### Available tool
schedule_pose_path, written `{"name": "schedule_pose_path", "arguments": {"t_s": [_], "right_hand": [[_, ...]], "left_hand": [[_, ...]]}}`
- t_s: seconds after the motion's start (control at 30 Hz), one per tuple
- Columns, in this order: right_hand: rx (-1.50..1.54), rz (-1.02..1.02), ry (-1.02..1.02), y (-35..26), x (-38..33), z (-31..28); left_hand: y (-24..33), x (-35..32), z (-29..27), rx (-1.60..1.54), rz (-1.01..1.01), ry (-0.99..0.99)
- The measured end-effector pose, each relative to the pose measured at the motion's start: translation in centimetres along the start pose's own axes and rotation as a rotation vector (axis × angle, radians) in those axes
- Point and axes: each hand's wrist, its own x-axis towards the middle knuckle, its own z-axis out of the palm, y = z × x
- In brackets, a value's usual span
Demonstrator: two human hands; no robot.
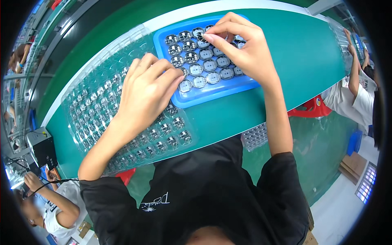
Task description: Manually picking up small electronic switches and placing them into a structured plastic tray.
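My right hand (244, 47) reaches over the blue tray (192, 99), thumb and forefinger pinched on a small dark circuit board (201, 37) above the top rows. In the tray sit rows of round clear casings (210, 65). Those on the left and along the far side carry dark circuit boards; many in the middle and front show only a pale inside. My left hand (149, 83) is closed at the tray's left edge, its fingertips by a casing in the left column. Whatever those fingers grip is hidden. Beneath that hand lies a clear blister tray (100, 104) holding many small circuit boards.
Both trays rest on a green worktable (304, 53) with a white far edge. A black box (42, 148) with cables stands at the left end. Below the near edge are another parts tray (255, 136) and a red stool (312, 108). Other people sit at both ends.
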Motion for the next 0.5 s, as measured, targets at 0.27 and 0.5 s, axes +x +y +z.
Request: {"name": "schedule_pose_path", "arguments": {"t_s": [0.27,0.5], "right_hand": [[-0.048,-0.017,-0.015,-0.4,-1.0,0.1],[-0.147,-0.151,-0.083,-1.6,-1.6,-0.1]], "left_hand": [[0.3,-0.1,0.8,0.057,0.015,0.004],[0.1,-0.2,0.7,0.069,0.016,-0.019]]}}
